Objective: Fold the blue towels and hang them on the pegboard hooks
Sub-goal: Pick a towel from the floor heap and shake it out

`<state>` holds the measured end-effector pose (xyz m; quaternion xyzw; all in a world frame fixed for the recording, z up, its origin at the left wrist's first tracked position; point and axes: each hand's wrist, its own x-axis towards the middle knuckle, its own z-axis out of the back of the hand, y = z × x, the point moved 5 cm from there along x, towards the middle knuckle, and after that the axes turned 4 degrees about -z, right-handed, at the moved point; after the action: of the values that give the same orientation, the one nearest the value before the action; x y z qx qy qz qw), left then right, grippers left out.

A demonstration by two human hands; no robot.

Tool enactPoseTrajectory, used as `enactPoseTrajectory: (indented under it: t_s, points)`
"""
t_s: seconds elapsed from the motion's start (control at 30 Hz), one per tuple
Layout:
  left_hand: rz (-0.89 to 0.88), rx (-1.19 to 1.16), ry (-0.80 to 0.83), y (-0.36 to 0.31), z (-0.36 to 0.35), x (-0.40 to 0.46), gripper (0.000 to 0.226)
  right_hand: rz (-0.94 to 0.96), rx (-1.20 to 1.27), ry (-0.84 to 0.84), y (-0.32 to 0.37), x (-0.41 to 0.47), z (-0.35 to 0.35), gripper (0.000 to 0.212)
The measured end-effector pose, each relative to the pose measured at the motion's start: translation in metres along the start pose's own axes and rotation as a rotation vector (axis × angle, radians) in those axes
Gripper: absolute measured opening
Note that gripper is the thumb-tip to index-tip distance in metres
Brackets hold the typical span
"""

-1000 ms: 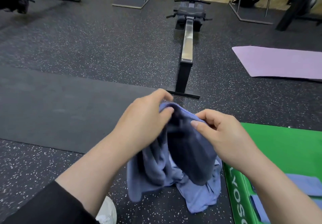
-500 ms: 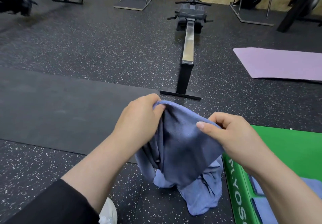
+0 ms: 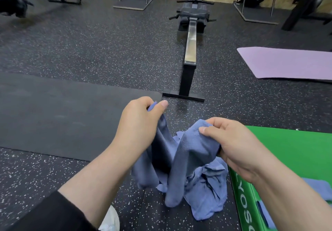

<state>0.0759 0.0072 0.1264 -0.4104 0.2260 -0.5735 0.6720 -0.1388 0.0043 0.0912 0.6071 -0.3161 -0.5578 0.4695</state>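
A person's two hands held a blue towel [image 3: 188, 151] above a speckled rubber floor [image 3: 89, 47]. The left hand [image 3: 140, 123] pinched one corner between thumb and curled fingers [image 3: 162, 105]; the right hand [image 3: 231, 144] pinched another edge, its fingers [image 3: 206, 130] folded over the cloth. Compared with half a second earlier, the hands had drawn apart, the left one farther forward, and the towel sagged between them in two hanging folds, its lower part bunched on the floor below the fingers. A green plyo box [image 3: 287, 150] stood just right of the right hand, a second blue towel [image 3: 318, 185] on it.
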Motion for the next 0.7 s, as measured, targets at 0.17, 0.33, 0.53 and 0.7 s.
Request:
enactPoseTrajectory:
  t_s: [0.17,0.33,0.53,0.7]
  points:
    - [0.106,-0.178,-0.054,0.002,-0.007,-0.01,0.051,-0.033,0.022,-0.031,-0.005,0.002,-0.006,0.024]
    - [0.142,-0.307,-0.051,0.004,-0.016,-0.01,0.05,-0.054,0.101,0.058,-0.005,0.001,-0.021,0.027]
    - [0.035,-0.159,0.04,-0.011,-0.028,-0.018,0.039,-0.051,0.174,0.066,-0.002,0.001,-0.026,0.033]
    - [0.022,-0.204,0.117,-0.016,-0.04,-0.029,0.024,-0.1,0.329,0.068,-0.005,0.002,-0.029,0.035]
